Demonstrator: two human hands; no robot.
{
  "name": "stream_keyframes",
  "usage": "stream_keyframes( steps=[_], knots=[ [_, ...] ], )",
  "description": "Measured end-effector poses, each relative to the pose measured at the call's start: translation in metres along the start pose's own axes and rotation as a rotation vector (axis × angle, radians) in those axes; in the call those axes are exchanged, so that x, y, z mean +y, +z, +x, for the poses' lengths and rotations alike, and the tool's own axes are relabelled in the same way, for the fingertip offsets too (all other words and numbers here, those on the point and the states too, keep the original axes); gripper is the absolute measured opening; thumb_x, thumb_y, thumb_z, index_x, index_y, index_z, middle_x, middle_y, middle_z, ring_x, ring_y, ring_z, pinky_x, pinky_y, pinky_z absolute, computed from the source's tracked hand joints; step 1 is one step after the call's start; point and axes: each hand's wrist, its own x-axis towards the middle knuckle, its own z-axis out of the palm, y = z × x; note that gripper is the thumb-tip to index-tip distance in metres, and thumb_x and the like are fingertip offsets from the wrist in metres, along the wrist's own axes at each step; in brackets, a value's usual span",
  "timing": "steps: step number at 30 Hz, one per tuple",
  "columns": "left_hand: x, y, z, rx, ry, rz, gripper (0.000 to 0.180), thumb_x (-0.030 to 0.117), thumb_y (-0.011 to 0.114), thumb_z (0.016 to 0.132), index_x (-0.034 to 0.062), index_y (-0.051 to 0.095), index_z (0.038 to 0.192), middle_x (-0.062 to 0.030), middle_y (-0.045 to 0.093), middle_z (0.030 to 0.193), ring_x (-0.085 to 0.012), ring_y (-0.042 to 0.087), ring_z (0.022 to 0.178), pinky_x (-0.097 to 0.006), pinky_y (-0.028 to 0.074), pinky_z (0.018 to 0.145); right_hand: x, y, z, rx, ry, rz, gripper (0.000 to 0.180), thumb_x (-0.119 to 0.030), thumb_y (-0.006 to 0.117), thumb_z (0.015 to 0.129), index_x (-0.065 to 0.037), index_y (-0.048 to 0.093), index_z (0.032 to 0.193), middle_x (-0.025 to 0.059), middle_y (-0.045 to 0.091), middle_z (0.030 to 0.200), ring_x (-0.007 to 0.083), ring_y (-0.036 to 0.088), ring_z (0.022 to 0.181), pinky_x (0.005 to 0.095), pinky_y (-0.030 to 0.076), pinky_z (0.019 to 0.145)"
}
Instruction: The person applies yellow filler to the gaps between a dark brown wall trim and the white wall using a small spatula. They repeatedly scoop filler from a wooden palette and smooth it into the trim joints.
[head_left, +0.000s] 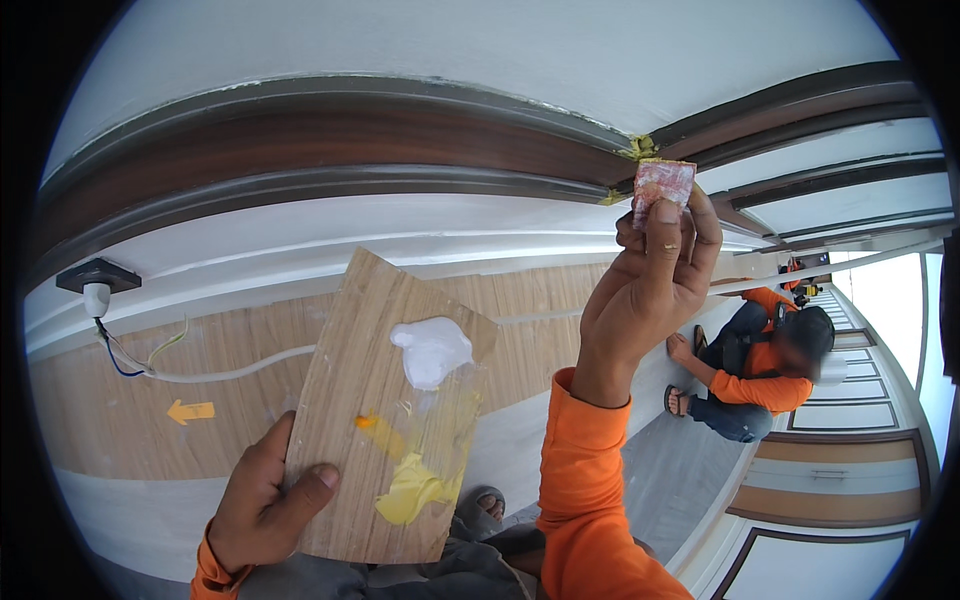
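My left hand (275, 495) grips the edge of a wood-grain board (345, 400), thumb on top. On the board lie a white lump of paste (435, 352), a yellow lump of putty (408, 490) and a small orange dab (366, 422) with a yellow smear. My right hand (650, 280) is raised, pinching a small square spreader (664, 185), pinkish and smeared with white, under the thumb. The spreader's upper edge is at a corner joint of the dark brown wall moulding (380, 140), where yellow putty (638, 148) shows. Whether it touches the joint, I cannot tell.
A wall outlet (98, 275) with a white plug and loose wires sits at the left. A pale cable (230, 370) runs along the wood-look floor by an orange arrow (190, 411). Another person (765, 365) in orange crouches at the right, near panelled cabinets (840, 480).
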Motion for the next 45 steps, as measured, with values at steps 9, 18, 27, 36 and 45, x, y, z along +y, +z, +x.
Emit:
stream_keyframes(
  steps=[9, 18, 27, 36, 45],
  knots=[
    [0.0, -0.002, -0.003, -0.018, 0.014, 0.017, 0.055, 0.02, 0.06, 0.103, -0.0113, 0.043, 0.144, -0.0195, 0.068, 0.12, -0.0223, 0.064, 0.108, -0.035, 0.049, 0.095, 0.003, 0.003, 0.0, -0.003, -0.004, 0.023, 0.029, -0.013, 0.068, 0.101, -0.002, 0.061, 0.126, 0.0028, 0.07, 0.093, 0.0064, 0.064, 0.08, 0.0228, 0.051, 0.069],
    [-0.003, -0.003, 0.0, -0.028, 0.03, 0.021, 0.055, 0.02, 0.059, 0.104, -0.012, 0.042, 0.144, -0.0207, 0.067, 0.12, -0.0229, 0.064, 0.108, -0.036, 0.049, 0.096, 0.006, 0.003, -0.002, 0.073, -0.029, -0.081, 0.028, -0.013, 0.069, 0.1, -0.001, 0.061, 0.124, 0.0038, 0.071, 0.093, 0.0071, 0.066, 0.083, 0.0229, 0.052, 0.069],
    [-0.007, -0.006, -0.001, -0.019, 0.049, 0.01, 0.055, 0.02, 0.059, 0.104, -0.0123, 0.041, 0.145, -0.021, 0.067, 0.12, -0.0231, 0.064, 0.107, -0.035, 0.049, 0.096, -0.003, 0.01, -0.006, 0.079, -0.029, -0.028, 0.027, -0.01, 0.068, 0.1, -0.001, 0.06, 0.124, 0.004, 0.071, 0.091, 0.0075, 0.065, 0.08, 0.0226, 0.052, 0.067],
    [-0.005, -0.006, -0.001, -0.027, 0.061, 0.026, 0.056, 0.018, 0.059, 0.103, -0.0124, 0.04, 0.146, -0.0224, 0.066, 0.122, -0.0243, 0.064, 0.109, -0.036, 0.049, 0.097, -0.013, 0.012, -0.018, 0.096, 0.238, 0.169, 0.023, -0.004, 0.065, 0.098, 0.001, 0.059, 0.12, 0.0068, 0.07, 0.088, 0.0084, 0.061, 0.072, 0.0218, 0.048, 0.065],
    [-0.006, -0.009, -0.005, -0.019, 0.049, 0.016, 0.057, 0.019, 0.06, 0.104, -0.0125, 0.039, 0.147, -0.0216, 0.068, 0.121, -0.0239, 0.065, 0.108, -0.036, 0.049, 0.096, -0.021, 0.019, -0.006, 0.107, 0.265, 0.284, 0.021, -0.007, 0.066, 0.097, 0.001, 0.062, 0.116, 0.0082, 0.069, 0.09, 0.01, 0.06, 0.071, 0.0213, 0.047, 0.062]
  ],
)
